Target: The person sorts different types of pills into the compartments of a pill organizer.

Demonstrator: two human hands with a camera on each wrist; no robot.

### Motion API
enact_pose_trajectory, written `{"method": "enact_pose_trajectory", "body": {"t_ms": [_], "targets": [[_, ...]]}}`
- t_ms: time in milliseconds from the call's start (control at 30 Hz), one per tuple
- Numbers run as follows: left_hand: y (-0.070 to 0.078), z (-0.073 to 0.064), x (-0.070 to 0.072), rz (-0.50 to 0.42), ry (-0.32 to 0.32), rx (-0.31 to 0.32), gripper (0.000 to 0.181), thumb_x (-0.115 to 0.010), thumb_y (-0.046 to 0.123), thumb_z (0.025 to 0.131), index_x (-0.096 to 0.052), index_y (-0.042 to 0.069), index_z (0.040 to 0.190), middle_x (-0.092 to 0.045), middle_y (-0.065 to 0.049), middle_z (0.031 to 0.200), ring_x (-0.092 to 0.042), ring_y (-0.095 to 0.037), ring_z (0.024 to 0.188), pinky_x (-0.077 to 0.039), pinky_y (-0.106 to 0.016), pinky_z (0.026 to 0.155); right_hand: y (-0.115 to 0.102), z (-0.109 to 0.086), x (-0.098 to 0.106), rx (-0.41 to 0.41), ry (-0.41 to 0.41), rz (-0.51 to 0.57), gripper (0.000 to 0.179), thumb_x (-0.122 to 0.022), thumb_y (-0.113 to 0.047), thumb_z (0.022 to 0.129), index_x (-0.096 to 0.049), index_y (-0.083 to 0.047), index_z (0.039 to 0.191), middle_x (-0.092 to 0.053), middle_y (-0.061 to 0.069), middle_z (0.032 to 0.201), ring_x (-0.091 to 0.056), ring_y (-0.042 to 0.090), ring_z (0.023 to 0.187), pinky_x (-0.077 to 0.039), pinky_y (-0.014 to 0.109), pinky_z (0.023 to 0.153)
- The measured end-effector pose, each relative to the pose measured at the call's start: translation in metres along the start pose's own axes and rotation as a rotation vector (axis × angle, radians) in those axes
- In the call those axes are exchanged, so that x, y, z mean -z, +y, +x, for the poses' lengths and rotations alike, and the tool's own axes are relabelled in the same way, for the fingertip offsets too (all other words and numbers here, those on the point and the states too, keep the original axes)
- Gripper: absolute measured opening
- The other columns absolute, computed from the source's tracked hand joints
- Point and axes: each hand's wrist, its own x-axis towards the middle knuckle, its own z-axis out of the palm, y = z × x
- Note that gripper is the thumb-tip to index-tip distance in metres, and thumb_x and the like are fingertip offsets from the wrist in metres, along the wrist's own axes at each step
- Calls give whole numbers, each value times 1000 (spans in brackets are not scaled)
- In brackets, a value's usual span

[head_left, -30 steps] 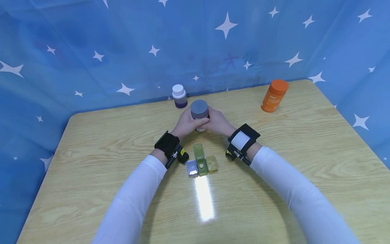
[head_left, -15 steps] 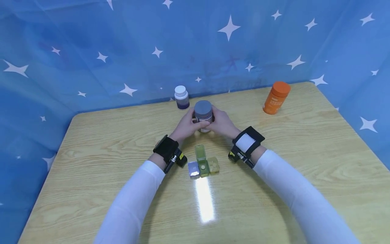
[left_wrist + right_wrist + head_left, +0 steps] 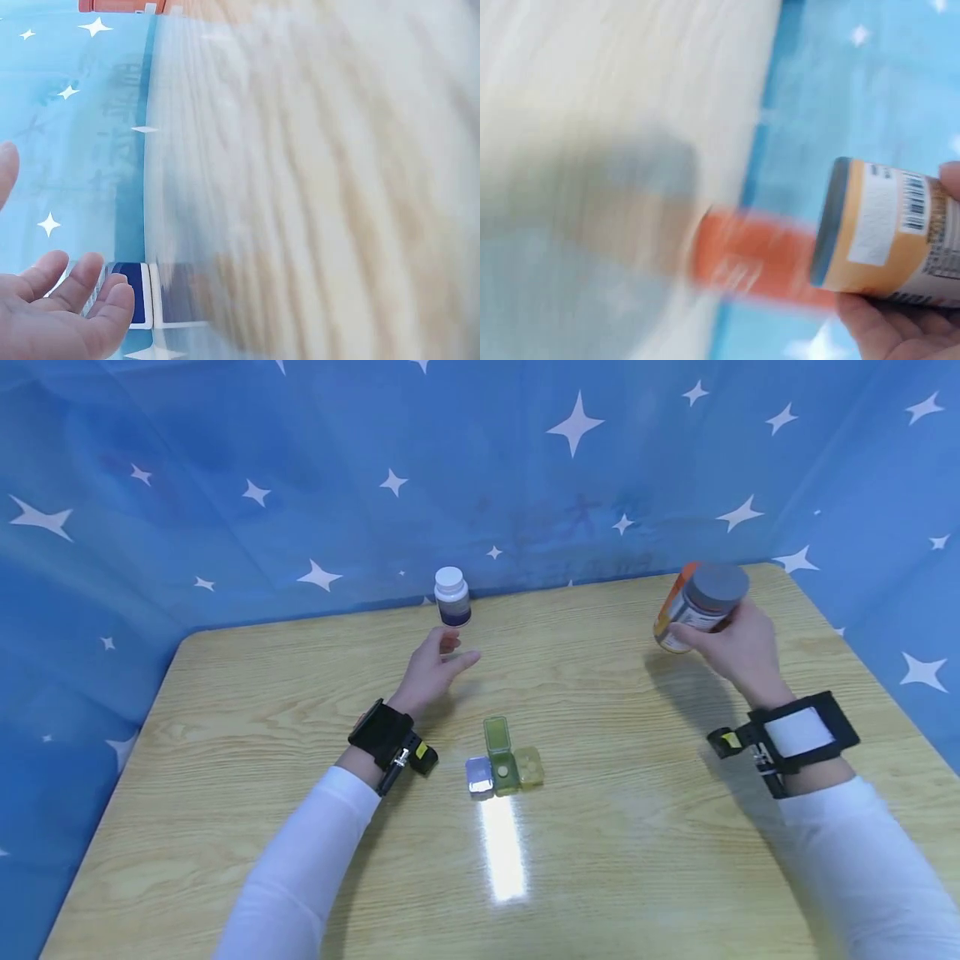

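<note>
Tub [image 3: 754, 259]: orange with white lettering, just past the right fingers [image 3: 864, 319], partly hidden; blurred in the right wrist view.
Cloth [image 3: 330, 427]: blue, creased, hanging beyond all the fingers and down both sides.
Stars [image 3: 576, 425]: white, four-pointed, scattered behind the left fingers [image 3: 448, 642] and the right.
Marks [image 3: 582, 510]: faint, on the cloth, between the two sets of fingers.
Table [image 3: 285, 693]: pale wood grain, rounded far corners, beneath the fingers.
Glare [image 3: 503, 852]: bright strip, well nearer than the left fingers.

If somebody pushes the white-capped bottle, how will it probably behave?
Standing upright and taller than wide, the white-capped bottle might tip if pushed near its cap. Its round body would probably roll once lying down.
</note>
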Motion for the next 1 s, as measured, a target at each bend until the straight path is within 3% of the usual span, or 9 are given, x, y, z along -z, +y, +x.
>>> {"method": "enact_pose_trajectory", "body": {"t_ms": [133, 267, 400, 567, 767, 900, 1000], "targets": [[1, -3, 2, 2, -5, 6, 57, -58, 31, 91, -37, -1, 133, -46, -19, 132, -42, -29, 125, -37, -38, 106, 35, -4, 16, -119, -67, -23, 71, -64, -35, 84, -32, 1, 136, -45, 29, 129, -46, 42, 115, -40, 54, 90], [3, -6, 3, 14, -7, 0, 54, -55, 31, 92, -39, -2, 132, -46, -20, 132, -42, -29, 125, -37, -39, 106, 55, -5, 17, -205, -166, -35, 80, -63, -41, 84, -26, 3, 139, -40, 32, 133, -41, 45, 118, -37, 60, 95], [6, -14, 4, 89, -29, -18, 51, -52, 31, 94, -41, -2, 131, -48, -19, 130, -44, -29, 125, -38, -40, 105, 62, -3, 15, -245, -217, -34, 84, -64, -43, 83, -23, 3, 141, -37, 33, 135, -38, 47, 121, -34, 61, 97], [13, -33, 8, 263, -133, -32, 54, -53, 35, 93, -42, 0, 132, -48, -17, 133, -44, -31, 127, -37, -43, 105, 63, -1, 15, -240, -231, -35, 85, -64, -41, 83, -21, 3, 142, -36, 33, 135, -37, 47, 122, -33, 62, 98], [31, -71, 6, 499, -321, -73, 73, -71, 39, 79, -44, -3, 133, -49, -18, 135, -44, -32, 128, -35, -43, 107, 61, -1, 15, -218, -256, 8, 89, -64, -44, 83, -15, 0, 144, -32, 32, 138, -35, 46, 124, -31, 62, 99], [38, -98, -5, 655, -371, -145, 63, -79, 39, 68, -60, -1, 113, -65, -11, 108, -57, -25, 105, -47, -36, 91, 54, -8, 20, -238, -163, 42, 94, -56, -50, 86, -3, -2, 146, -22, 32, 145, -29, 45, 131, -28, 60, 104], [40, -112, -13, 726, -345, -183, 49, -82, 38, 65, -64, 4, 95, -63, -3, 85, -56, -19, 86, -48, -30, 71, 40, -18, 25, -209, 68, 119, 88, -54, -49, 87, -7, -7, 147, -23, 23, 149, -25, 34, 138, -26, 48, 112]]}}
